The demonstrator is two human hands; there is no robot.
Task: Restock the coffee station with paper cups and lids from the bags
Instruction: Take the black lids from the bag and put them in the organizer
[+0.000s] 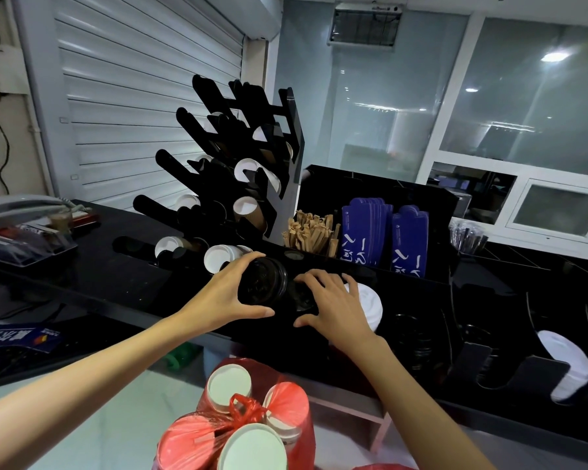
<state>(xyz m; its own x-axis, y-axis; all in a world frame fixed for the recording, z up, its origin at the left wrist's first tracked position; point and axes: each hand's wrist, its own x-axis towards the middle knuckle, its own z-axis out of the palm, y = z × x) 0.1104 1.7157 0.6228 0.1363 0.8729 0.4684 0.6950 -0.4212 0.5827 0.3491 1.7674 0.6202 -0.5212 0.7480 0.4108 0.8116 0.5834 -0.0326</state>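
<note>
My left hand (233, 293) grips a stack of black lids (263, 281), held tilted over the black lid organizer (421, 334) on the counter. Just to its right, my right hand (333, 305) rests with fingers spread on more black lids (301, 296) in a slot; whether it grips them I cannot tell. A stack of white lids (370, 305) sits right behind that hand. A red plastic bag (252, 422) holding sleeves of paper cups stands at the bottom centre. The black slanted cup rack (238, 171) behind holds several paper cups.
A black caddy holds brown stir sticks (311, 234) and blue cup sleeves (386, 232). More white lids (569, 368) fill a slot at the right. A grey telephone (21, 206) and a clear tray (24, 244) sit on the counter's left. A white roller shutter is behind.
</note>
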